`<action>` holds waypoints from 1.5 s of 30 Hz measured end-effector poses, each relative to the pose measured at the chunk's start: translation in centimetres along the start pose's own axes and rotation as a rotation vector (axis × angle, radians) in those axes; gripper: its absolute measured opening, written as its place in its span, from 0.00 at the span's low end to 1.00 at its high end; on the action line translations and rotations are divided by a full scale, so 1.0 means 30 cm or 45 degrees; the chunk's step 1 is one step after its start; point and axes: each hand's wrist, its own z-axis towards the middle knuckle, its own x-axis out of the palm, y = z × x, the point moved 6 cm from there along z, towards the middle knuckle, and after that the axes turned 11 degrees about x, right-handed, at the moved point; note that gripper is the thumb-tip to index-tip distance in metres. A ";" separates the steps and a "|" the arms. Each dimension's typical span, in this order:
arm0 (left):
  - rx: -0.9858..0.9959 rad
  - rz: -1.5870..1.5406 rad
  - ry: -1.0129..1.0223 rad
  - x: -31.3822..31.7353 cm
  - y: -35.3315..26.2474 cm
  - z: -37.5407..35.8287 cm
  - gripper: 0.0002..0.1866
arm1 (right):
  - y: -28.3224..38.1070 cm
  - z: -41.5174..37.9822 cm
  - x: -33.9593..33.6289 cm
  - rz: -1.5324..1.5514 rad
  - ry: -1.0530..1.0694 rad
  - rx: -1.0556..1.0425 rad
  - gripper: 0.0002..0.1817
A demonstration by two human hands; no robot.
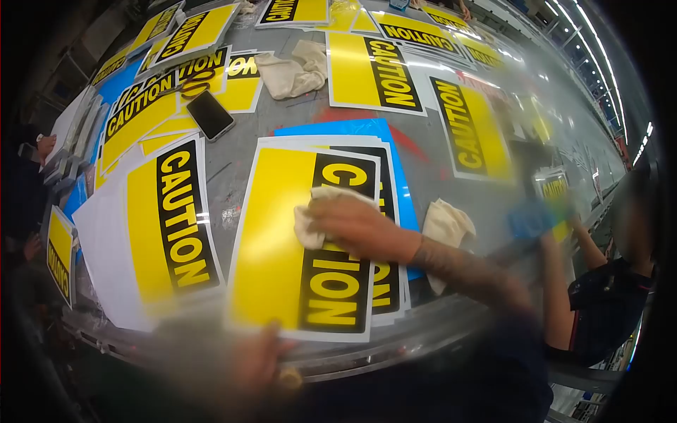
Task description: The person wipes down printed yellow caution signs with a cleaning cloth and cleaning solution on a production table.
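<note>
My right hand point(360, 225) is closed on a cream cloth point(308, 229), pressed against the face of a yellow and black caution sign point(271, 211). Part of the lettering is covered by that hand. At the sign's lower edge is my left hand point(264, 356), smeared so that its grip cannot be made out. Beneath the top sign lie more caution signs point(384, 307), fanned out to the right, over a blue sheet point(398, 158).
To the left lie more caution signs point(180, 225) and a phone point(210, 115). Cloths rest behind point(293, 70) and right of the stack point(446, 233). A co-worker's arm point(560, 296) is at the right. The metal table edge point(395, 349) runs in front.
</note>
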 end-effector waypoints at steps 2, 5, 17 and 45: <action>-0.001 0.001 -0.023 -0.014 0.012 -0.016 0.31 | -0.247 0.009 -0.015 0.112 -0.212 0.352 0.18; 0.027 0.020 -0.065 -0.032 0.024 0.009 0.30 | -0.329 0.059 -0.087 -0.085 -0.269 0.384 0.20; 0.118 -0.038 0.057 0.026 -0.004 0.024 0.31 | -0.212 0.164 0.025 -0.086 -0.285 0.270 0.19; 0.718 0.217 -0.129 -0.357 -0.324 0.011 0.25 | 0.056 -0.382 -0.202 0.944 -0.127 1.145 0.13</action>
